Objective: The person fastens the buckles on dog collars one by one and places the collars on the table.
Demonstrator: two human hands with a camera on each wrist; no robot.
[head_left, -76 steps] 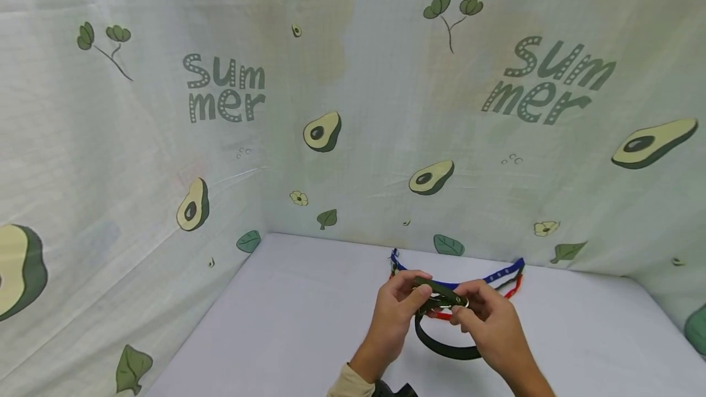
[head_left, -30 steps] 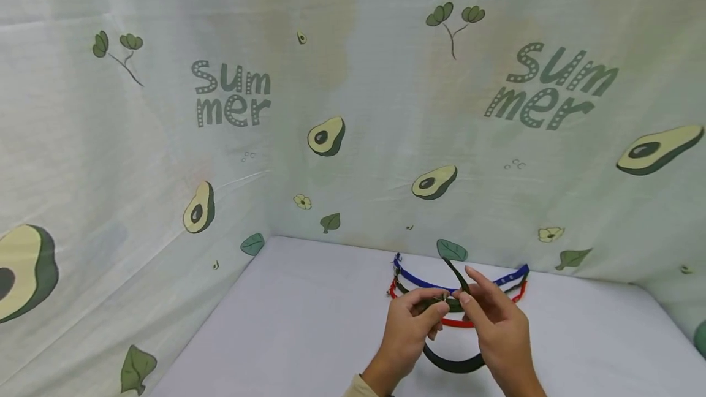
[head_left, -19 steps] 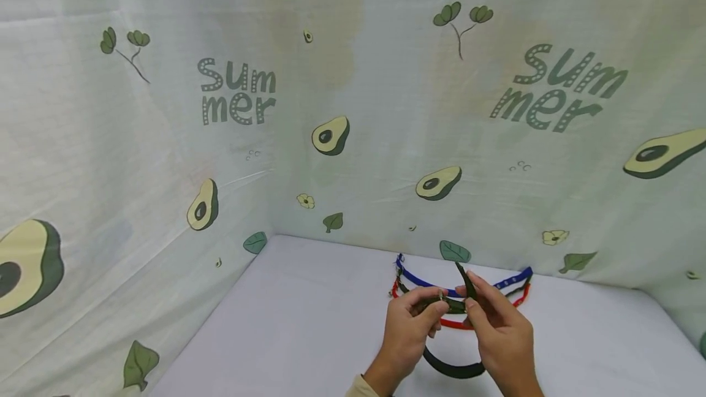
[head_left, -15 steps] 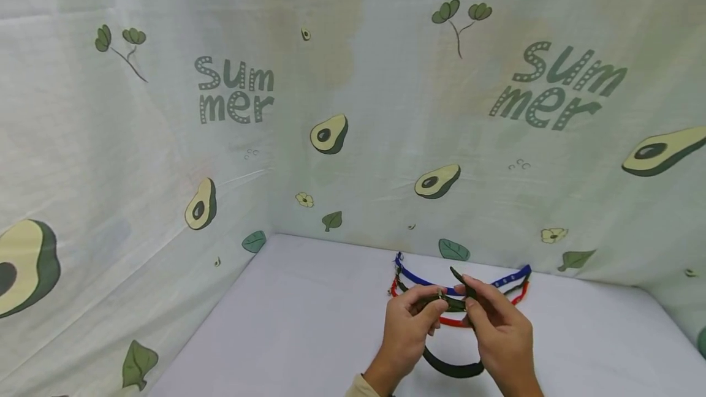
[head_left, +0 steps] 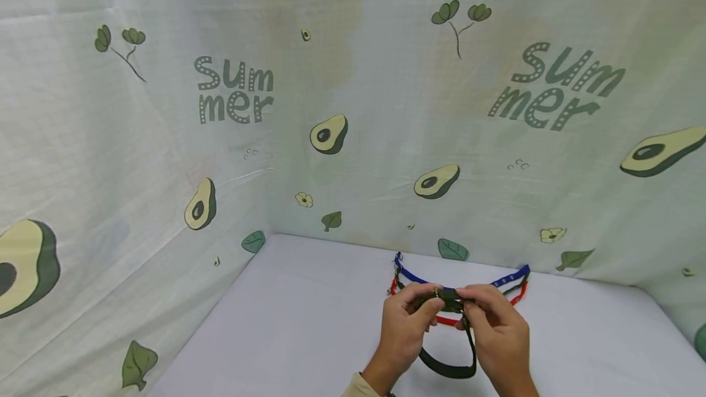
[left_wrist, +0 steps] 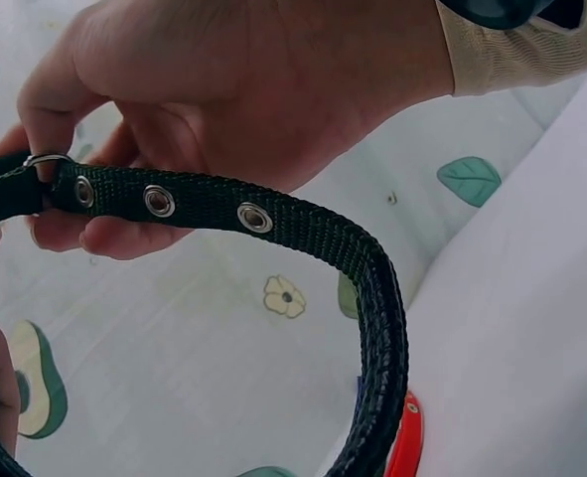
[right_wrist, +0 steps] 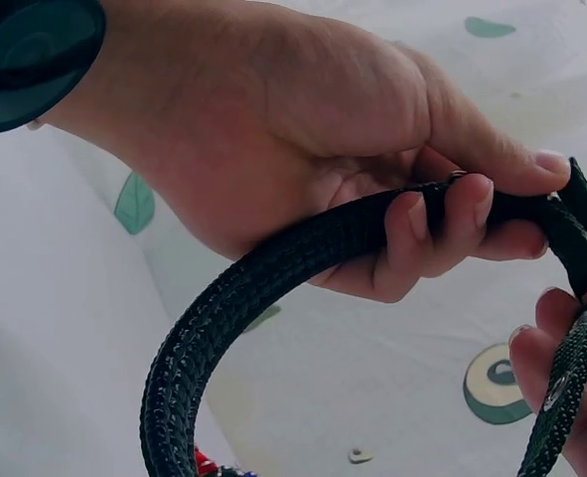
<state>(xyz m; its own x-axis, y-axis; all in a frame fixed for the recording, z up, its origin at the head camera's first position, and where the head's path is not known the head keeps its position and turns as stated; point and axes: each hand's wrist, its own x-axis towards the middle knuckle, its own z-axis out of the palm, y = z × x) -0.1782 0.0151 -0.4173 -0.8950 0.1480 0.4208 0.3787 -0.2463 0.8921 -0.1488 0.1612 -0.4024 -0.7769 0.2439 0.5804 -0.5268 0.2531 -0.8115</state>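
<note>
A dark green woven collar (head_left: 449, 372) with metal eyelets hangs in a loop between my two hands, above the white table. My left hand (head_left: 405, 320) pinches it near a metal ring. In the left wrist view, three eyelets show on the strap (left_wrist: 214, 204) to the right of that ring, against the left hand's (left_wrist: 223, 89) fingers. My right hand (head_left: 496, 323) pinches the strap close beside the left. Its thumb presses on top and its fingers curl under the padded band (right_wrist: 223, 308) in the right wrist view. The fingers partly hide the buckle area.
Blue (head_left: 510, 276) and red (head_left: 445, 321) collars lie on the white table (head_left: 298, 311) behind the hands, with a dark one between them, partly covered by the hands. A printed avocado cloth (head_left: 364, 109) hangs at the back and left.
The strap's free end stood up above the right hand; now it lies down across, between the hands. The right hand's fingers have turned level, and the hanging loop shows more at its right side.
</note>
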